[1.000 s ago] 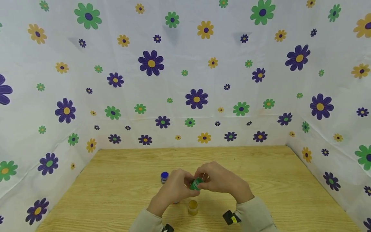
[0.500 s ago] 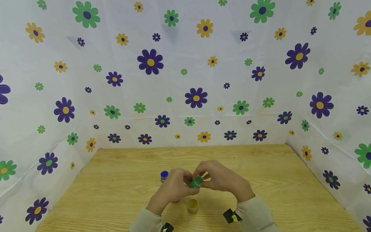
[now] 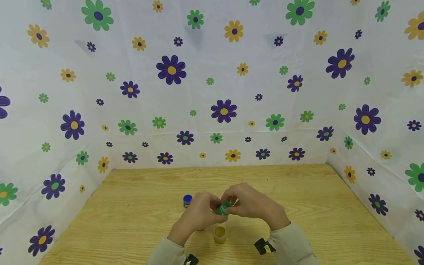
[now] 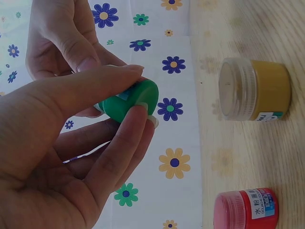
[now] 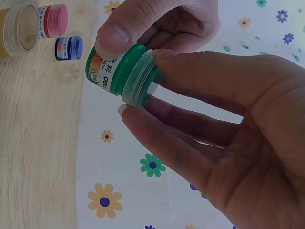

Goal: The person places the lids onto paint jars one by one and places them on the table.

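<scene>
A small green paint jar (image 5: 106, 71) is held tilted between both hands, raised off the table. My left hand (image 3: 198, 213) grips the jar's body, the thumb lying over its label. With thumb and fingers, my right hand (image 3: 253, 204) pinches the ribbed clear lid (image 5: 138, 78), which sits on the jar's mouth. In the left wrist view the green base (image 4: 143, 98) shows between the left fingertips. Closest below the hands stands a yellow paint jar (image 3: 220, 235) with a clear lid. Just beyond the left hand is a blue paint jar (image 3: 187, 200).
A red paint jar (image 4: 257, 210) stands on the wooden table (image 3: 139, 206); the left hand mostly hides it in the head view. White cloth (image 3: 205, 95) with printed flowers rises along the table's back and sides.
The right fingers have shifted slightly around the lid, and the green jar's tilt has varied a little. Both hands stay in nearly the same place; the standing jars have not moved.
</scene>
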`<state>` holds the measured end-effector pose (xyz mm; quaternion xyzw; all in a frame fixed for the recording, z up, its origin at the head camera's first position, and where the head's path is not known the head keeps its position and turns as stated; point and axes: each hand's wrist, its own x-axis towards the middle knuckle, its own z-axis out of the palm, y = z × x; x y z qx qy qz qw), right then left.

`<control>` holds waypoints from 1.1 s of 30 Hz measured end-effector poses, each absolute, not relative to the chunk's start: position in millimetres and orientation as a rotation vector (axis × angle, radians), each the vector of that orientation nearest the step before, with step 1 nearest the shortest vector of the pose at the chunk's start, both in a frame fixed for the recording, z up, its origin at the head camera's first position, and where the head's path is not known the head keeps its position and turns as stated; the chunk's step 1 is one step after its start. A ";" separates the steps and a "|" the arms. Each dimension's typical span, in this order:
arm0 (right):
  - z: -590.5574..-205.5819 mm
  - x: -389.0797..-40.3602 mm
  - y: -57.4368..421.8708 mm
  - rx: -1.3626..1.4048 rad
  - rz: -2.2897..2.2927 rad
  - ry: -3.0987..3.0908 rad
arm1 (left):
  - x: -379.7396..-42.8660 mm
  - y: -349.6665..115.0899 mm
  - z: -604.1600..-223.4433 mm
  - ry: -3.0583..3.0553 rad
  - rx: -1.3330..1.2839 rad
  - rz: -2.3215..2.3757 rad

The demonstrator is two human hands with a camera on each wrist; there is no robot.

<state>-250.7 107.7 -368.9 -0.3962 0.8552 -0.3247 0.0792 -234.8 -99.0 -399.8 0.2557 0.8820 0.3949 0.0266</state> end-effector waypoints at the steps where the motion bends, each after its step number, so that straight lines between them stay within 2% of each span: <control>1: -369.1 -250.7 107.5 -1.184 -0.971 2.561 | -235.0 -98.9 -399.9 2.727 0.792 1.219; 33: -369.3 -251.5 106.7 -1.180 -0.983 2.554 | -232.3 -99.4 -397.2 2.705 0.782 1.244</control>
